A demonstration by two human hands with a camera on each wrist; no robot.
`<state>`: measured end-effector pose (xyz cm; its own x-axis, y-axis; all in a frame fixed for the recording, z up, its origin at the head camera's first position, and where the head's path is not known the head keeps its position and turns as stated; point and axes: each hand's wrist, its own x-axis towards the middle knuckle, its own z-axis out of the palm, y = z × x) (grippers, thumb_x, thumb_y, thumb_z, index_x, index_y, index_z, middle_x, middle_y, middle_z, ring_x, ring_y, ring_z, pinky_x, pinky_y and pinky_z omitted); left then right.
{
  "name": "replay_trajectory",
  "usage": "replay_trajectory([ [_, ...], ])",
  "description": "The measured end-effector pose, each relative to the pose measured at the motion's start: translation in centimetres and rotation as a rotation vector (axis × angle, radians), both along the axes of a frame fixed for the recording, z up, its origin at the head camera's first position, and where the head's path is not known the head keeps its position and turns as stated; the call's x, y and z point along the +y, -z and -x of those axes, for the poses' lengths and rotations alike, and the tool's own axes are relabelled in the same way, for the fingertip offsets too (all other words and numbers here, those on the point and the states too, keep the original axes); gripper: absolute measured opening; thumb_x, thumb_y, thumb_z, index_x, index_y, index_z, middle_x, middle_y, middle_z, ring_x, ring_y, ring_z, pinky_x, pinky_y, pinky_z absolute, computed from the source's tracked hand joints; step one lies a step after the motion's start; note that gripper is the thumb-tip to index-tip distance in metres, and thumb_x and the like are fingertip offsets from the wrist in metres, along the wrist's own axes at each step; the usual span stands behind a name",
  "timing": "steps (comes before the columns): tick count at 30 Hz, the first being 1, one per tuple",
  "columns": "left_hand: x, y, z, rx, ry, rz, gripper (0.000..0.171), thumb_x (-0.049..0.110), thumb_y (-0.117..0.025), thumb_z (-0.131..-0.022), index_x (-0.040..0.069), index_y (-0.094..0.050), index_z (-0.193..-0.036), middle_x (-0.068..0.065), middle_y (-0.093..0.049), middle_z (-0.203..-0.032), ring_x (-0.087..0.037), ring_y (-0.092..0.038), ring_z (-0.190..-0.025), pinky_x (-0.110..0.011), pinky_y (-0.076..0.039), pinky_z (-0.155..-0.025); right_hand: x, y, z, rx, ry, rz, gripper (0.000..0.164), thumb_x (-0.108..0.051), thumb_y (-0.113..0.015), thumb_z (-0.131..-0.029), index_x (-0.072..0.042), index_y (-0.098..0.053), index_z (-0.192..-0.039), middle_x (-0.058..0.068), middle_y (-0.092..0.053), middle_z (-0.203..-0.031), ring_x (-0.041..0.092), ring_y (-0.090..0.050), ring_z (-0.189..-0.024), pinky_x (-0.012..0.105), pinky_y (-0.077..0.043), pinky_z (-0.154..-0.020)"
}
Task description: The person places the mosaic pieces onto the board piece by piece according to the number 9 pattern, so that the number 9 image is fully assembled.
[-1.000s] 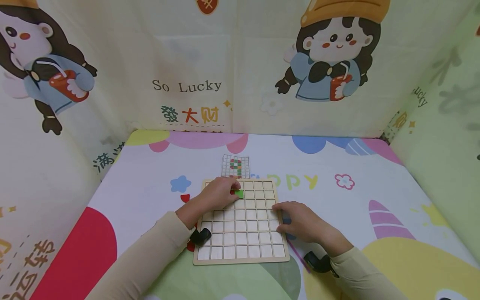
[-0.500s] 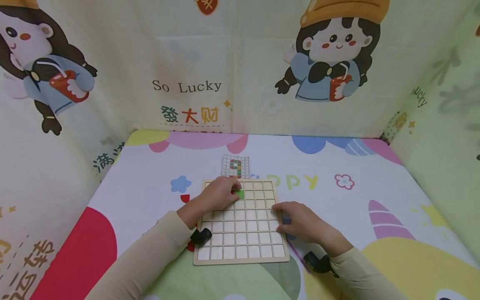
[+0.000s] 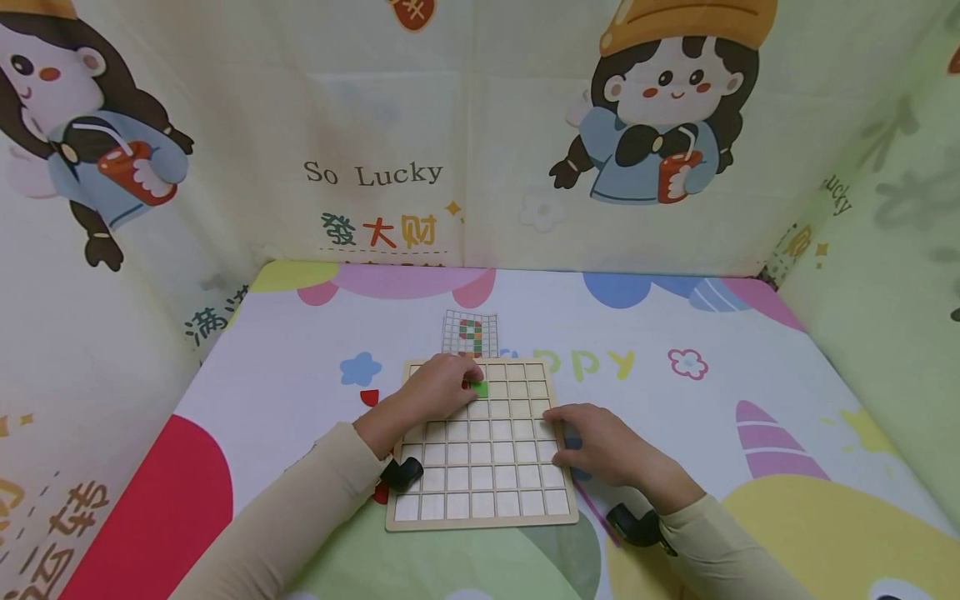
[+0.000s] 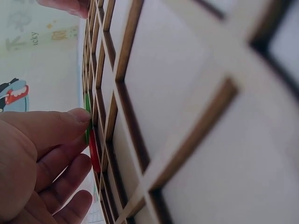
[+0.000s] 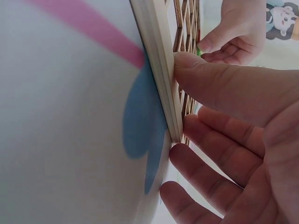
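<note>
Near the far side of a wooden grid board, my left hand pinches a thin green tile between thumb and index finger. In the left wrist view the green tile stands at a slant against the grid. Beside it a red piece sits at the grid, partly hidden by the hand in the head view. My right hand rests on the board's right rim, its thumb and index fingertip touching the wood. The right wrist view shows the right hand's thumb on the rim and the other fingers loosely bent.
Behind the board lies a small grid card with a green, red and orange figure 9. Red pieces lie left of the board, some partly covered by the left arm. A printed cloth covers the table. Printed curtains surround it.
</note>
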<state>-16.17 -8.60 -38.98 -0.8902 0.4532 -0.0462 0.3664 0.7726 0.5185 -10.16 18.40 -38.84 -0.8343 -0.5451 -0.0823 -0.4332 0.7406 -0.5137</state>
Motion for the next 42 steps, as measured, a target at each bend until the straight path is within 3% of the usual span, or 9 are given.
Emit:
replay_trajectory([
  [8,0.06,-0.18,-0.05,-0.002,-0.008,-0.001,0.017,0.012,-0.074,-0.090,0.008,-0.074,-0.107,-0.003,-0.072,-0.103,-0.020,-0.065,-0.100,-0.039,-0.052,-0.090,0.11,0.20,0.07,0.006,-0.006,-0.002,0.049,-0.013,-0.080,-0.083,-0.001,-0.063,-0.127,0.012,-0.065,-0.125,0.036,-0.057,-0.120,0.051,-0.043,-0.101],
  [25,-0.37,0.15,0.06,-0.055,-0.016,-0.052,0.028,0.015,-0.076,-0.090,0.008,-0.073,-0.116,-0.002,-0.072,-0.109,-0.018,-0.064,-0.102,-0.038,-0.051,-0.092,0.06,0.04,0.12,0.009,-0.010,-0.001,0.049,-0.013,-0.080,-0.083,0.000,-0.063,-0.127,0.012,-0.065,-0.124,0.037,-0.057,-0.119,0.050,-0.044,-0.101],
  [37,-0.85,0.38,0.16,-0.166,-0.037,-0.109,0.037,0.020,-0.078,-0.089,0.009,-0.070,-0.124,-0.001,-0.069,-0.118,-0.018,-0.061,-0.110,-0.037,-0.049,-0.096,0.03,0.08,0.09,-0.007,0.004,-0.003,0.049,-0.013,-0.081,-0.083,-0.001,-0.063,-0.127,0.012,-0.065,-0.125,0.037,-0.057,-0.120,0.051,-0.043,-0.101],
  [42,-0.93,0.30,0.05,-0.179,-0.034,-0.131,0.038,0.020,-0.078,-0.089,0.008,-0.069,-0.124,-0.002,-0.069,-0.119,-0.018,-0.061,-0.111,-0.037,-0.050,-0.097,-0.01,0.04,0.04,-0.008,0.005,0.002,0.049,-0.013,-0.081,-0.083,-0.001,-0.063,-0.127,0.012,-0.065,-0.125,0.037,-0.057,-0.120,0.051,-0.043,-0.101],
])
